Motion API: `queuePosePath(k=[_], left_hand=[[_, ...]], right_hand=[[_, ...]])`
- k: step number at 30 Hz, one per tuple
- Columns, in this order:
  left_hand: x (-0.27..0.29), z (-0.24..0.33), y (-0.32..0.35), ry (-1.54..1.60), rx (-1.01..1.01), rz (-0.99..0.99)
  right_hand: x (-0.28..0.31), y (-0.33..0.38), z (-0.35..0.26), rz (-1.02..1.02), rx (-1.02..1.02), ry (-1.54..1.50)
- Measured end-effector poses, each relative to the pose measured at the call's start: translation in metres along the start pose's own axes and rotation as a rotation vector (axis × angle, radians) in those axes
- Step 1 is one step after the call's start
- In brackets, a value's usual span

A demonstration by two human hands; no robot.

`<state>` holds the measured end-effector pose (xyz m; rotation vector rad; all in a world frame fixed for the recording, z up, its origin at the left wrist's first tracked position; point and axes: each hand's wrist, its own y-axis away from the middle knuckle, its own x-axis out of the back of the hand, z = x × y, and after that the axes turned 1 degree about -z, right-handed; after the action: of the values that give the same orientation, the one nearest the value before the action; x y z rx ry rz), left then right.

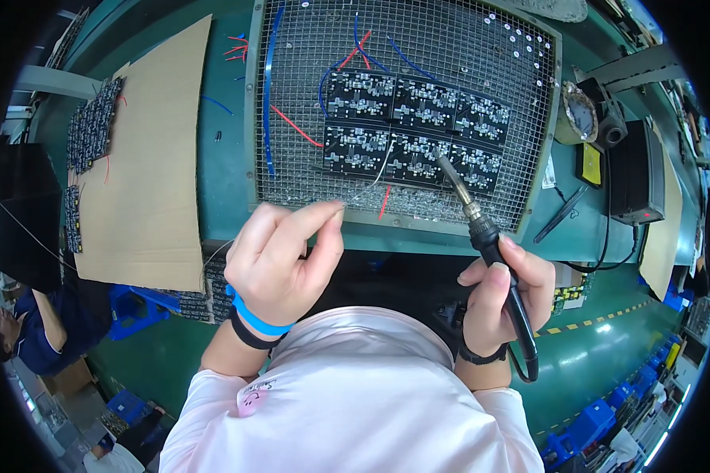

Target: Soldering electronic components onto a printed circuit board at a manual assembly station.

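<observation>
My left hand [280,260] pinches a thin solder wire [375,180] that runs up to the black circuit board panel [414,130] lying on a wire mesh tray [292,158]. My right hand [501,296] grips a black soldering iron [481,229]; its metal tip points up and left and sits at the panel's lower middle, close to the wire's end. Red and blue wires [292,126] trail off the boards across the mesh. A blue band and a black band circle my left wrist.
A brown cardboard sheet [146,158] covers the green bench at left, with more black boards [93,122] at its far edge. A soldering station box [637,177] and an iron stand [580,114] sit at right. Another person [31,331] sits at lower left.
</observation>
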<state>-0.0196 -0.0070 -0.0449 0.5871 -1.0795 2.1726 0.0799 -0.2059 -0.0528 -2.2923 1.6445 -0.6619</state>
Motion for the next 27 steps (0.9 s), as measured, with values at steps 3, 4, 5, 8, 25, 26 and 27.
queuePosePath(k=[3, 4, 5, 8, 25, 26, 27], left_hand=[[0.0, 0.0, -0.001, -0.014, 0.007, -0.001], [0.0, 0.001, -0.001, -0.02, 0.015, -0.004], [0.001, 0.001, -0.001, -0.025, 0.024, -0.004], [0.0, 0.003, -0.002, -0.013, 0.018, -0.005], [-0.011, 0.016, -0.006, 0.05, -0.08, -0.116], [-0.013, 0.017, -0.007, 0.05, -0.08, -0.117], [-0.014, 0.018, -0.007, 0.056, -0.089, -0.125]], right_hand=[[0.002, -0.001, 0.001, -0.022, -0.003, 0.0], [0.002, -0.001, 0.001, -0.03, -0.007, -0.012], [0.0, -0.001, 0.002, -0.04, -0.009, -0.022], [-0.001, -0.002, 0.001, -0.044, -0.014, -0.029], [0.025, 0.001, 0.007, 0.092, -0.046, 0.007], [0.025, 0.001, 0.008, 0.111, -0.045, 0.012], [0.025, 0.0, 0.008, 0.112, -0.046, 0.013]])
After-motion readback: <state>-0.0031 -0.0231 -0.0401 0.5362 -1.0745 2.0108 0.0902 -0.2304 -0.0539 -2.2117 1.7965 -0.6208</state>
